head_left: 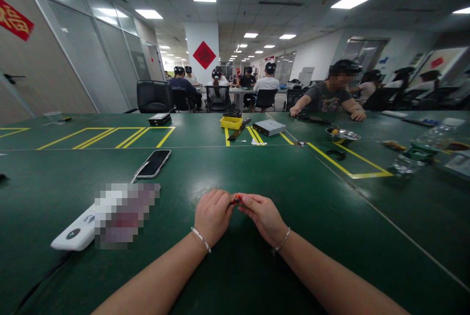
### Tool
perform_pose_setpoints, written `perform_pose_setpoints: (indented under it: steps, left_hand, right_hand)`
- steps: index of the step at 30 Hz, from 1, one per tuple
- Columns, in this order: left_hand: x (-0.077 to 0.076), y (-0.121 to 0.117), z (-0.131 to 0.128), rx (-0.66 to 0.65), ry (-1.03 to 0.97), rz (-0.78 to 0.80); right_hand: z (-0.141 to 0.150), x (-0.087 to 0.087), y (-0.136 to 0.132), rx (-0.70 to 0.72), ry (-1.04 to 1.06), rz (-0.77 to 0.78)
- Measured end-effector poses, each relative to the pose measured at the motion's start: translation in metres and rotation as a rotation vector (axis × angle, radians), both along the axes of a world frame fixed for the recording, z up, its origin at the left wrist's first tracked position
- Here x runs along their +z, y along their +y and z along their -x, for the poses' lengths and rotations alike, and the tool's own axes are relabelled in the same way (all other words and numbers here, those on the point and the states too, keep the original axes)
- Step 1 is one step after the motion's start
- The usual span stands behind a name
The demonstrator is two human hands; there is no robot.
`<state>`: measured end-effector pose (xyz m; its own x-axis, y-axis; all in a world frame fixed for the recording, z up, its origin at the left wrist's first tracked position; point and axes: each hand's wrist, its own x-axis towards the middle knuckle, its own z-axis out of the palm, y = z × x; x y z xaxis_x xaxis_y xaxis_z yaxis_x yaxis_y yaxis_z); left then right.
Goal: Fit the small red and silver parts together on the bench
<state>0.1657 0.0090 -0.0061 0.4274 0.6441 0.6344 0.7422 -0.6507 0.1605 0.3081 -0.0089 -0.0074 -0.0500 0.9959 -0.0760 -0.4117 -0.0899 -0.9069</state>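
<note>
Both hands are close together near the middle of the green workbench point(304, 241), fingertips pinching one tiny red-orange piece point(237, 199) between them. The left hand point(213, 217) and right hand point(263, 219) are both curled in on it, gripping it from either side. It's so small and so covered by fingers that the shape is hard to make out, but its long axis seems to run roughly left-right, and I can't tell which way it points. Just left of the hands sits a white device point(73, 232), partly pixelated, with a black smartphone point(154, 163) farther away. A yellow tray point(231, 123) sits far ahead.
</note>
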Motion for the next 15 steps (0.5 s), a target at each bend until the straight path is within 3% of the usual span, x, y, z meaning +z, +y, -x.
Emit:
perform_pose_setpoints:
  steps: [6,11,15]
  left_hand:
    - [0.0,0.002,0.003,0.044,0.052,-0.045]
    - [0.0,0.001,0.0,0.001,0.061,-0.016]
    - [0.002,0.001,-0.004,-0.037,0.044,0.047]
  right_hand:
    - [0.003,-0.004,-0.003,-0.019,-0.073,-0.015]
    - [0.002,-0.01,0.0,-0.032,-0.141,-0.062]
    - [0.0,-0.006,0.006,-0.018,-0.182,-0.094]
